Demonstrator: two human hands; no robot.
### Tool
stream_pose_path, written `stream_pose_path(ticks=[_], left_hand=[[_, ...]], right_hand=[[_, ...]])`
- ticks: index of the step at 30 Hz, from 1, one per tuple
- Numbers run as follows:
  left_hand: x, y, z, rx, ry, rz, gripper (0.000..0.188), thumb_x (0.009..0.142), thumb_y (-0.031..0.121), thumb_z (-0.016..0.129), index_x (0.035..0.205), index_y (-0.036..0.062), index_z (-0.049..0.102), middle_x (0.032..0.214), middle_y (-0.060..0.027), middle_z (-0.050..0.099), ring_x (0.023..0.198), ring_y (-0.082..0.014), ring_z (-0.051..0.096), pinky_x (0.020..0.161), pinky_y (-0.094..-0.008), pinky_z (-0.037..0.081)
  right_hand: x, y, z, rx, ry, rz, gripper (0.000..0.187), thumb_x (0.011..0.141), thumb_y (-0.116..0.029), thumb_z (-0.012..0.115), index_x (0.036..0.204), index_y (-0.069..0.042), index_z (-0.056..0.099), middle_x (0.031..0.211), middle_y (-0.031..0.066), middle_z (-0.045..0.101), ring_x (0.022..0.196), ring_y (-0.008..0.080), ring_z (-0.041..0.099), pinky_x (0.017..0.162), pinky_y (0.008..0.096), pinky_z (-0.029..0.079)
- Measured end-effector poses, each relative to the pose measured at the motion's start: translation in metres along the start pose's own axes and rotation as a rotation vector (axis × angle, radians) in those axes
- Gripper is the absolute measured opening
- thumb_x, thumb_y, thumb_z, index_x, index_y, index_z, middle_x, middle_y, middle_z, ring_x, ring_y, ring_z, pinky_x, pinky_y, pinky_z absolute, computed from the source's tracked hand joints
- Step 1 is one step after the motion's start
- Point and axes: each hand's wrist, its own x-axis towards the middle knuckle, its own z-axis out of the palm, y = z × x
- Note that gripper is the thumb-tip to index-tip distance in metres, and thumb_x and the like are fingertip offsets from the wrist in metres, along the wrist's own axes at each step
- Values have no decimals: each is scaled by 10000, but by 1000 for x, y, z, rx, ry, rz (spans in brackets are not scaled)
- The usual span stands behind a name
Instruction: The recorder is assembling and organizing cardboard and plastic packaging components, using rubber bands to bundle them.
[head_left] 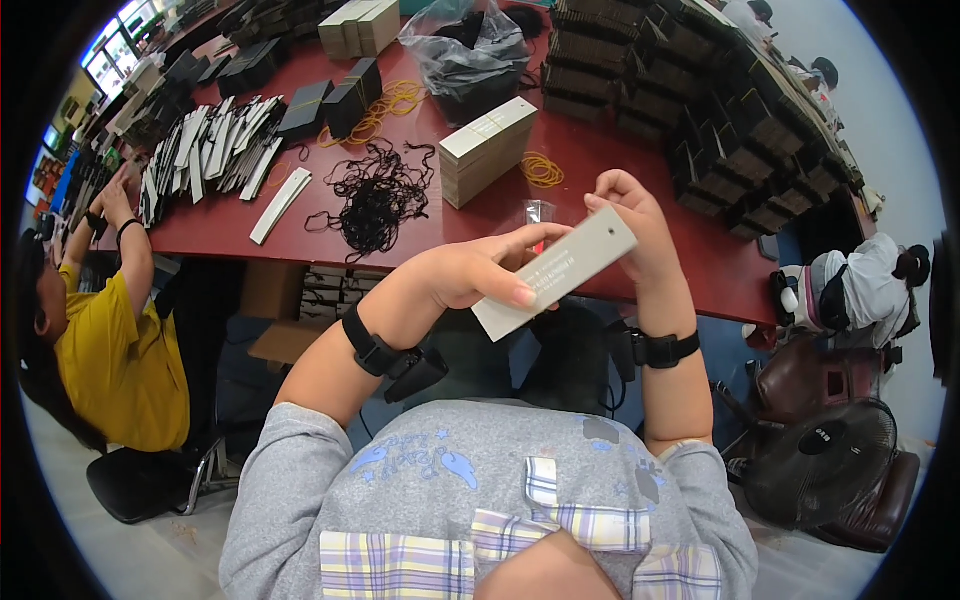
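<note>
My left hand (485, 275) is closed on a long off-white card tag (565, 270), thumb on its printed face and fingers behind. The tag is tilted, with a small punched hole near its upper right end. Close to that end is my right hand (640, 220), its fingers curled in and partly behind the tag; whatever they pinch is hidden. Beyond the hands stands a banded block of similar tags (485, 150). To its left lies a tangled heap of black cords (378, 200). Something small and red shows behind my left fingers.
Yellow rubber bands (542, 170) lie on the red table (300, 235). Loose white strips (215, 150) spread at left, near a co-worker in yellow (125, 360). Dark stacks (740, 140) rise at far right. A bag-lined bin (465, 70) stands behind; a black fan (820, 460) stands right.
</note>
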Motion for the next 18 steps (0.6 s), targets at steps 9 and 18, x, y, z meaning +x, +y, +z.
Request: stream_pose_path(ticks=[9, 18], left_hand=[[-1, -13, -24, -207, -47, 59, 1068, 667, 283, 843, 1505, 54, 222, 1310, -194, 490, 1112, -318, 599, 954, -444, 504], [-4, -2, -24, -392, 62, 135, 882, 773, 466, 658, 1448, 3, 329, 1285, -260, 518, 1087, -409, 611, 925, -540, 513]], right_hand=[[-2, -18, -9, 519, -58, -273, 100, 919, -29, 589, 928, -102, 521, 655, -39, 422, 531, 70, 360, 489, 240, 312], [39, -10, -27, -471, 252, -15, 142, 929, -145, 613, 989, -18, 592, 799, 56, 641, 652, 95, 577, 563, 244, 454]])
